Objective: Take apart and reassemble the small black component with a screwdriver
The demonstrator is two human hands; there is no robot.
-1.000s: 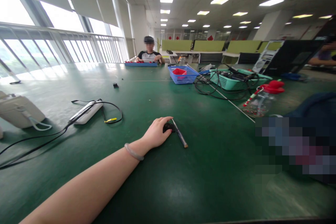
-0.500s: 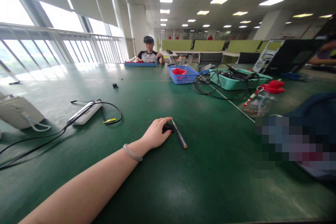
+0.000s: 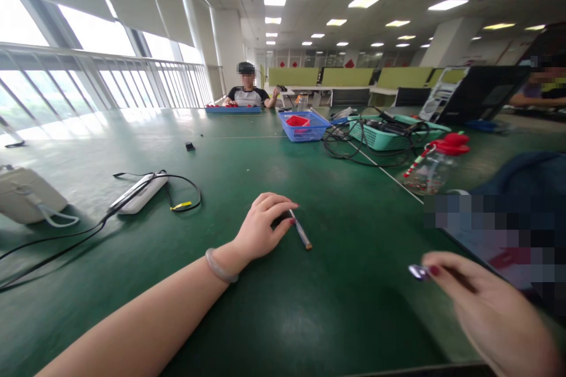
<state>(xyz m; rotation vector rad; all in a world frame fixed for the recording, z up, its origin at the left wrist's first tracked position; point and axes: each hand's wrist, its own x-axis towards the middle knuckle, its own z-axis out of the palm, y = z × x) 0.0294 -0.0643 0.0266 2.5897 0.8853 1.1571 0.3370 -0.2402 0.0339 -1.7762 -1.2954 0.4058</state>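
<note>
My left hand (image 3: 263, 227) rests on the green table with its fingers curled over a small dark object, mostly hidden under them. Beside its thumb and index finger lies a slim silver pen-like stick (image 3: 302, 232) with a brownish near end; the fingertips overlap its far end, and whether they grip it I cannot tell. At the lower right, my right hand (image 3: 490, 312) is raised above the table, blurred. Its thumb and index finger pinch a small shiny silver-purple piece (image 3: 418, 272), whose kind does not show clearly.
A white power strip (image 3: 140, 193) with black cables lies left, near a cream-coloured case (image 3: 30, 194). Blue (image 3: 305, 132) and green (image 3: 380, 135) baskets, tangled cables and a red-lidded bottle (image 3: 431, 171) stand ahead and right. A dark blue bag (image 3: 526, 179) is at right. A person (image 3: 247, 94) sits opposite.
My right hand has come into view from the lower right, pinching the shiny piece. My left fingers have shifted over the stick's far end. The person opposite has raised a hand.
</note>
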